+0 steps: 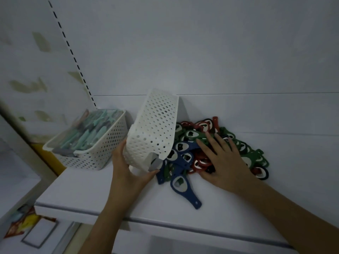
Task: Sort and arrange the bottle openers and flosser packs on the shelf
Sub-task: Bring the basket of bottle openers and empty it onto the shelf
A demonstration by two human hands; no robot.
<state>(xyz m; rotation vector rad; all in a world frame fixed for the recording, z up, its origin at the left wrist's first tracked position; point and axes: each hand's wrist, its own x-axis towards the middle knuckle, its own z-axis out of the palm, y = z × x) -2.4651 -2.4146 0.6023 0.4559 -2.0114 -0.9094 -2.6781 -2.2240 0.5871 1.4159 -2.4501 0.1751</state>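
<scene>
A white perforated basket (156,125) is tipped on its side on the white shelf (91,189), its mouth toward the right. My left hand (126,167) grips its lower rim. To its right lies a heap of bottle openers (185,158) in blue, green, red and black, some partly under the basket's edge. My right hand (223,160) rests flat on the heap with fingers spread. A second white basket (95,153) at the left stands upright and holds flosser packs (86,136) in teal and grey.
The shelf's back wall (201,52) is plain white, with a slotted upright (73,57) at the left. The shelf's front edge (165,224) runs below my forearms. Colourful packages (23,222) lie on a lower level at the bottom left.
</scene>
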